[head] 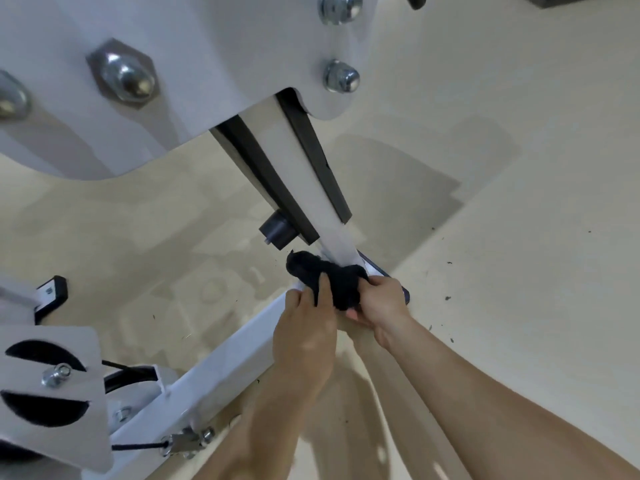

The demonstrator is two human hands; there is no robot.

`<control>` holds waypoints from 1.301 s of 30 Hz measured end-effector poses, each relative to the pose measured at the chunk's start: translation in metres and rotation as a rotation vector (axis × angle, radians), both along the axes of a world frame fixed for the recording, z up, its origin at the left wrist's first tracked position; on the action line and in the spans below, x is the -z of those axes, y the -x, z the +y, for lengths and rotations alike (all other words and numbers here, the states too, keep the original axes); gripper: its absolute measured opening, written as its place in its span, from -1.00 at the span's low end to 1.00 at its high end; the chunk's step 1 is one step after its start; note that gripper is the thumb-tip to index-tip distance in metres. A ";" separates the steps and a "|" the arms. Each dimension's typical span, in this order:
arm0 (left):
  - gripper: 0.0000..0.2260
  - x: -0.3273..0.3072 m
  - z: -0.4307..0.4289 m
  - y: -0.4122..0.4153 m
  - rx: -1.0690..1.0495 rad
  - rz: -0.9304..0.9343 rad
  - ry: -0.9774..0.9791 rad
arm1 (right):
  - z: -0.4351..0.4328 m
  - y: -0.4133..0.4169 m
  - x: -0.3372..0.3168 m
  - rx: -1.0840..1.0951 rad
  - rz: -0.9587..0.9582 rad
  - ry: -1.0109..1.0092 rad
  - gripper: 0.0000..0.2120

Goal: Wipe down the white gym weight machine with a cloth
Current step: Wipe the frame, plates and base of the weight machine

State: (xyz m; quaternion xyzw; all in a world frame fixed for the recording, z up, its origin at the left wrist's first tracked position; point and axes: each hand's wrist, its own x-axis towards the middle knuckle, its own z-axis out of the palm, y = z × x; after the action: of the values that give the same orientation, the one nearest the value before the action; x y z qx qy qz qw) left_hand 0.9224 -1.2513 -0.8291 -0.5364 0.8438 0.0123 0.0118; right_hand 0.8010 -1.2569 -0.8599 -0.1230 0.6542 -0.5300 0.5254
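The white gym weight machine (173,46) fills the upper left of the head view, and its slanted post (301,174) runs down from a broad white plate to the pale floor (519,237). Right at the foot of this post sits the black cloth (329,278), bunched into a thick wad and pressed against the joint where the post meets the low white beam (235,362).

Both hands hold the cloth at the post's foot. The left hand (304,327) grips the wad's near-left part, with its thumb laid over the top of the fabric and its fingers curled at the cloth's edge. The right hand (381,303) clasps the wad's right end, its fingers wrapped under the fabric so that their tips show beneath it.

A dark foot plate (377,268) peeks out just right of the post's foot, partly covered by the right hand. A black knob (278,230) juts from the post's left side, slightly above the cloth. Black strips line the post's two edges higher up. Large domed nuts (130,76) stud the plate at the post's top. Far to the lower left of the post, a white bracket (52,375) with dark curved slots stands beside a thin black cable (138,446). Small dark specks (447,298) dot the floor to the right of the post.
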 end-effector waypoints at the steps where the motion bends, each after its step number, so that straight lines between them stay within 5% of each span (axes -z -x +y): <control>1: -0.31 -0.007 0.008 -0.006 0.024 -0.039 0.010 | 0.000 0.002 -0.006 0.081 -0.001 0.043 -0.83; 4: -0.42 -0.012 0.016 -0.021 0.008 0.006 0.166 | -0.003 0.001 -0.026 0.252 0.181 0.269 -0.83; 6: -0.47 -0.011 0.010 -0.021 -0.013 -0.012 0.207 | 0.003 -0.015 -0.029 0.149 0.506 0.369 -0.78; 8: -0.54 -0.006 0.005 -0.015 -0.004 -0.035 0.202 | 0.010 -0.037 -0.018 0.028 0.622 0.409 -0.63; 10: -0.53 0.001 0.000 -0.006 -0.001 -0.108 0.084 | 0.009 -0.044 -0.002 -0.033 0.778 0.363 -0.57; 12: -0.51 0.011 -0.007 0.004 -0.020 -0.219 -0.016 | -0.001 -0.031 0.011 -0.021 0.764 0.281 -0.72; 16: -0.55 0.021 0.001 0.025 0.101 -0.259 0.048 | -0.016 0.007 0.035 -0.156 0.883 0.248 -0.85; 18: -0.55 0.019 0.004 0.026 0.266 -0.196 0.087 | -0.016 0.025 0.049 -0.377 0.976 0.158 -0.71; 20: -0.57 0.037 0.003 0.035 0.443 -0.191 0.030 | -0.020 0.048 0.068 -0.608 1.275 -0.106 -0.48; 22: -0.51 0.051 -0.009 0.039 0.447 -0.135 -0.013 | -0.023 0.050 0.067 -0.676 1.429 -0.192 -0.44; 27: -0.50 0.070 -0.011 0.044 0.234 0.295 -0.340 | 0.028 0.045 0.075 -0.484 1.421 0.062 -0.78; 31: -0.55 0.077 -0.009 0.038 0.311 0.250 -0.330 | 0.022 0.052 0.079 -0.449 1.402 -0.083 -0.88; 33: -0.60 0.072 -0.015 0.050 0.160 0.254 -0.336 | -0.003 0.050 0.077 -0.456 1.341 -0.163 -0.83; 37: -0.74 0.048 -0.013 0.068 -0.592 0.898 -0.809 | -0.025 0.038 0.067 -0.261 0.831 -0.082 -0.79; 39: -0.69 0.037 -0.011 0.060 -0.694 1.096 -0.800 | -0.017 0.029 0.064 -0.134 0.514 -0.003 -0.82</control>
State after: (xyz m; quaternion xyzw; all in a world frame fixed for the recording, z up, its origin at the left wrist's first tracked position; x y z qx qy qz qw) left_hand 0.8620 -1.2620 -0.8663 -0.6428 0.4433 0.5848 -0.2199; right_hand 0.7715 -1.2737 -0.9236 -0.2957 0.7574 -0.4443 0.3763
